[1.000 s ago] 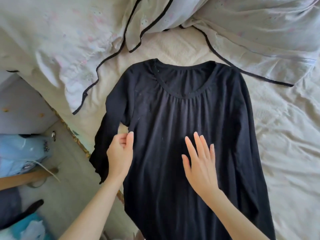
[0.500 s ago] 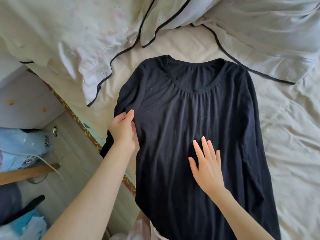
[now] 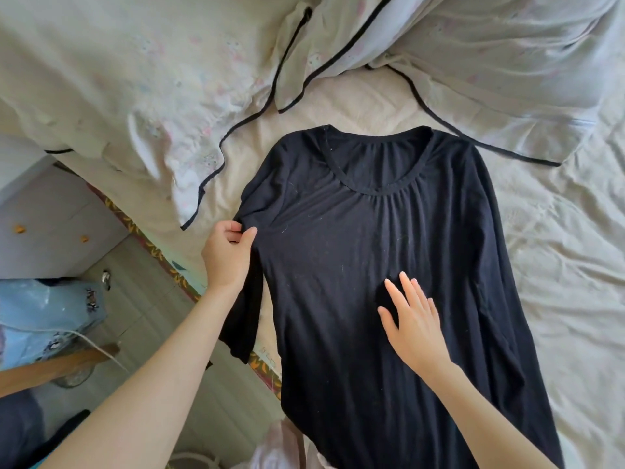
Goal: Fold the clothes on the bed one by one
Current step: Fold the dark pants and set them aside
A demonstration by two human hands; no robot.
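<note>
Black top (image 3: pixel 389 265) lay face up on the bed (image 3: pixel 558 265), thin and limp, so I judged it would sag unless taken at the seams. My left hand (image 3: pixel 228 255) pinched the sleeve (image 3: pixel 243 319) near the armpit, while my right hand (image 3: pixel 414 328) rested flat on the front, fingers straight and slightly spread.
</note>
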